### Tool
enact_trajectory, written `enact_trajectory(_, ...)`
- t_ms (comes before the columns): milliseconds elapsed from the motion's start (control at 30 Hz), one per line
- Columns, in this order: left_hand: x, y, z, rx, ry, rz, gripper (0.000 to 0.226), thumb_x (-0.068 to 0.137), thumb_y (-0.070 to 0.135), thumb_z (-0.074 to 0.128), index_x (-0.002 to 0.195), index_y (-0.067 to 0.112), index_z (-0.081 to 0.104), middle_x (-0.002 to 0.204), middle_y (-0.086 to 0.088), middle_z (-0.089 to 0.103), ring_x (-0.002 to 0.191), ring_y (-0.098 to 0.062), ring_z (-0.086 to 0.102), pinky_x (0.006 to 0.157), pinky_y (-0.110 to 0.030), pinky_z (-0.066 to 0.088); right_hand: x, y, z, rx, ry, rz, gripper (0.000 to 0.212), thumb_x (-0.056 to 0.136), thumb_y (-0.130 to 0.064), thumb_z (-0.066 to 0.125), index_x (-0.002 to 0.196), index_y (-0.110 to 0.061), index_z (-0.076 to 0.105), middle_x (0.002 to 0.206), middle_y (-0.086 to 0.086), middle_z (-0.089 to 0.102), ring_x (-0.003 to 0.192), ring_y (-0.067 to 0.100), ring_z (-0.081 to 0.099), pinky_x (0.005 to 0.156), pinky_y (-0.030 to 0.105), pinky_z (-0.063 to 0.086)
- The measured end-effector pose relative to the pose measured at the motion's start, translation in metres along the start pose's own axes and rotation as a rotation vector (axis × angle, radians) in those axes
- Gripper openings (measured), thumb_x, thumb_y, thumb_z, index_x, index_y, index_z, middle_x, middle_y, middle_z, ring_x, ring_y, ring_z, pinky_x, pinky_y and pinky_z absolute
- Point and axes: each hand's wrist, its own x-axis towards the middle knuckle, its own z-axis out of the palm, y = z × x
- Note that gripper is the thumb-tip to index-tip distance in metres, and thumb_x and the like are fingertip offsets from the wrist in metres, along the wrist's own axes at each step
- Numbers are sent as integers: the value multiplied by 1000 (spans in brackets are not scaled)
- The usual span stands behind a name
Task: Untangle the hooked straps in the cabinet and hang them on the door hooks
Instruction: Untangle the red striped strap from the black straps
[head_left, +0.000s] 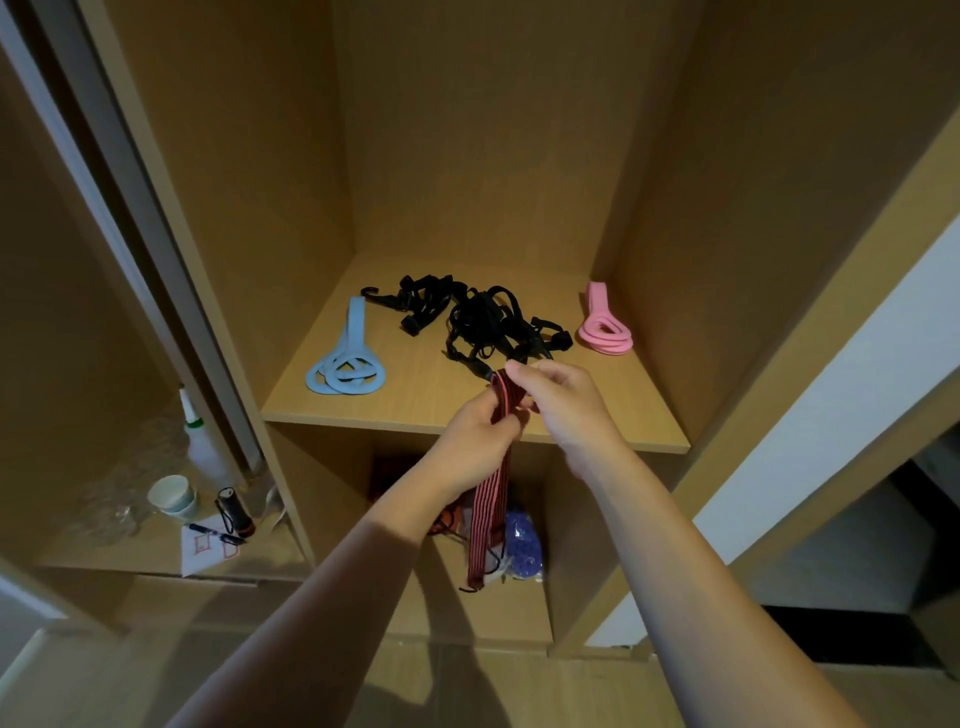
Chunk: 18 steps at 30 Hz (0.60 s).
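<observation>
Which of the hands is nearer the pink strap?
The right hand. It is at the shelf's front edge, below and left of the pink strap. The left hand is further left and lower, gripping the red strap.

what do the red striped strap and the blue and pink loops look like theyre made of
Red striped strap: likely woven elastic fabric, matte, with fine dark lengthwise stripes, hanging limp from both hands. Blue loop and pink loop: probably soft rubber or silicone, smooth and matte, flat bands holding curved coils. Hard to confirm from here.

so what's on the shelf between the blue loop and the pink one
The tangle of black straps lies between the blue loop and the pink loop, per the head view.
</observation>
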Motion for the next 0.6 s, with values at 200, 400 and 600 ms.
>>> enact_trajectory(200, 1, 5, -4, -121, 55, 26, 15, 92, 13, 52, 100, 10, 64, 86, -11, 68, 79, -18, 66, 74, -30, 54, 0, 2, -1, 7, 73, -44, 27, 91, -20, 55, 82, 4, 64, 70, -1, 58, 71, 6, 55, 66, 21, 39)
enact_trajectory(400, 1, 14, -8, -199, 67, 43, 14, 92, 13, 53, 92, 12, 67, 75, 0, 67, 65, -4, 64, 64, -20, 51, -5, 9, 2, 152, 114, -12, 11, 87, -24, 60, 83, -13, 57, 79, -2, 58, 69, 4, 57, 56, 12, 44)
enact_trajectory(600, 11, 27, -14, 133, 159, 160, 8, 84, 24, 64, 87, 17, 66, 99, 5, 42, 102, -11, 44, 91, -22, 40, -14, 31, 2, 206, -24, -56, 37, 76, -38, 66, 107, -23, 52, 103, -11, 56, 91, -6, 53, 65, 2, 41)
